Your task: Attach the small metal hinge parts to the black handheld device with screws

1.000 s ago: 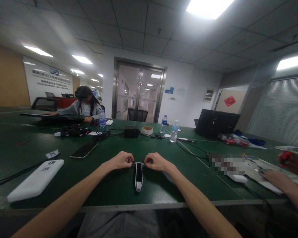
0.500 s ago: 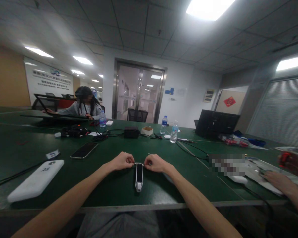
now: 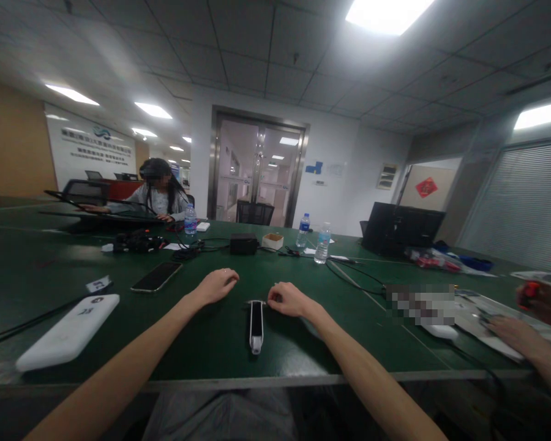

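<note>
In front of me on the green table lies a slim device [image 3: 256, 327], white-edged with a long dark panel, a pale tip towards me and short thin prongs at its far end. My left hand [image 3: 218, 285] is away from it, beyond and to the left, fingers loosely bent and holding nothing. Beside the right prong is my right hand [image 3: 287, 299], its fingers curled in with the thumb. Whether the fingertips touch the prong or pinch anything is too small to tell.
To the left are a white block-shaped case [image 3: 68, 334] and a phone [image 3: 157, 277]. Farther back stand a black box [image 3: 243, 244], a small open carton [image 3: 272, 241] and water bottles [image 3: 322, 244] among cables. At right, a co-worker's hand [image 3: 512, 334] rests over papers; another person sits far left.
My left hand has let go of the device's left prong and moved up and left. My right hand has barely moved. The person at the far left has lowered a dark panel.
</note>
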### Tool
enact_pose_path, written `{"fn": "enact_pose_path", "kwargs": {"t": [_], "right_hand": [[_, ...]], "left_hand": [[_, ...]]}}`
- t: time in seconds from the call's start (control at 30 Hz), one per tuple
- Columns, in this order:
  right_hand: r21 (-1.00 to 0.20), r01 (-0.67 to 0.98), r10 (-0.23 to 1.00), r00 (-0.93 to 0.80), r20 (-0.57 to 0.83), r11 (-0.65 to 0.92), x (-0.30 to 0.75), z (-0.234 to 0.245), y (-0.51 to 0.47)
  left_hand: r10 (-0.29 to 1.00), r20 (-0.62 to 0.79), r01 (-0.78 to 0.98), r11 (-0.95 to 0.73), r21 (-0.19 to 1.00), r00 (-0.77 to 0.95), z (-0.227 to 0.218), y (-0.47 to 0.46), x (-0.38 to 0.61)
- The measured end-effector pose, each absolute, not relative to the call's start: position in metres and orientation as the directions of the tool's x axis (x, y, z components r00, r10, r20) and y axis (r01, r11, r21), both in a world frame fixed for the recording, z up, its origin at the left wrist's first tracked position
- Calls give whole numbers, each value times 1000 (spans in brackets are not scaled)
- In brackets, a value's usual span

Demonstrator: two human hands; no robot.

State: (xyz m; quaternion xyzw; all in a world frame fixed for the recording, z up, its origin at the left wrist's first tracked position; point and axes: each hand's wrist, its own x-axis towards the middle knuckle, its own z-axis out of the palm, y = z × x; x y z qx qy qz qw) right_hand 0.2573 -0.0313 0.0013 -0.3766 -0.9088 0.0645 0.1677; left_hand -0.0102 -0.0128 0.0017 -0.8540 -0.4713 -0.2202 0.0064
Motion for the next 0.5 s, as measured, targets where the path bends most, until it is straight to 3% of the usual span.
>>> {"fn": "enact_pose_path", "kwargs": {"t": [0.2,0.5], "right_hand": [[-248,673,717,-657,233,697,257,2,-31],[-241,646,689,-682,245,724,259,-3,-25]], "left_hand": [[894,316,915,-377,145,319,-8,4,-36],[943,144,944,-314,103,299,-31,21,-37]]}}
